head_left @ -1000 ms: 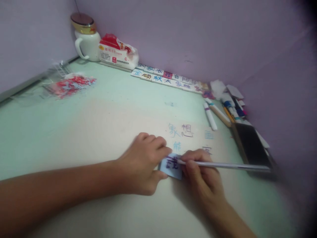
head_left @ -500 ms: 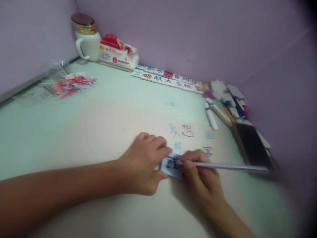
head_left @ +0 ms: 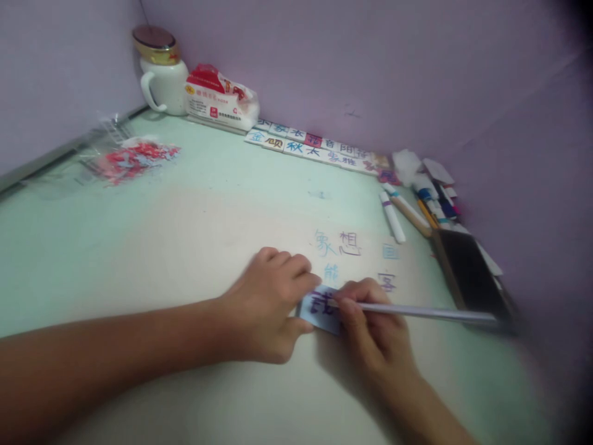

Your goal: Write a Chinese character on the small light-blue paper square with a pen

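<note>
A small light-blue square piece (head_left: pixel 324 318) with a dark purple character on it lies on the table in front of me. My left hand (head_left: pixel 273 309) is closed at its left side, thumb at the lower edge and fingers at the upper edge, gripping it. My right hand (head_left: pixel 375 324) pinches a long slim silver pen-shaped tool (head_left: pixel 426 312), held low and almost level. Its tip meets the square over the purple character. Part of the square's right side is hidden by my right fingers. The tool's far end is blurred.
A dark phone-like slab (head_left: pixel 472 272) lies at right, near white markers (head_left: pixel 393 216). Character tiles (head_left: pixel 296 147) line the back wall. A tissue pack (head_left: pixel 222 102), a white mug (head_left: pixel 169 86) and red and blue shavings (head_left: pixel 139 157) are left. Characters (head_left: pixel 348 243) mark the pale tabletop.
The tool's tip and my right fingers have shifted very slightly over the square. My left hand keeps its grip, and the view has moved a little.
</note>
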Demonstrator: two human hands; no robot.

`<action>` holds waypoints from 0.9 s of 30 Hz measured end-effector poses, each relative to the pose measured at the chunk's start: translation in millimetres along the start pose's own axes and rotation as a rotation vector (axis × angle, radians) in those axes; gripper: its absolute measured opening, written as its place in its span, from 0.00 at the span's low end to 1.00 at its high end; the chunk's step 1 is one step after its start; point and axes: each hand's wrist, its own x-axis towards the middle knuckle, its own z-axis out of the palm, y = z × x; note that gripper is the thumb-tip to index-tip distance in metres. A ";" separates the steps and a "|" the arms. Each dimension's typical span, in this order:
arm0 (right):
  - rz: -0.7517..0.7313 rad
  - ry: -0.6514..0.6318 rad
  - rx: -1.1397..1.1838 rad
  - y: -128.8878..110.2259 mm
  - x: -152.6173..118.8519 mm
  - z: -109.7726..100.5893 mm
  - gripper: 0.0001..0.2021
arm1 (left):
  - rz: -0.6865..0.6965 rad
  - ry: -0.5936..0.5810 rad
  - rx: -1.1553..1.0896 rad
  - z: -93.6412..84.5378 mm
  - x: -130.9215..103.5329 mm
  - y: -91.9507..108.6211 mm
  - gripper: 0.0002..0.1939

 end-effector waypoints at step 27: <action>0.046 0.012 0.070 5.2 1.4 -4.6 0.11 | -0.008 0.018 0.011 -0.5 -0.6 0.7 0.16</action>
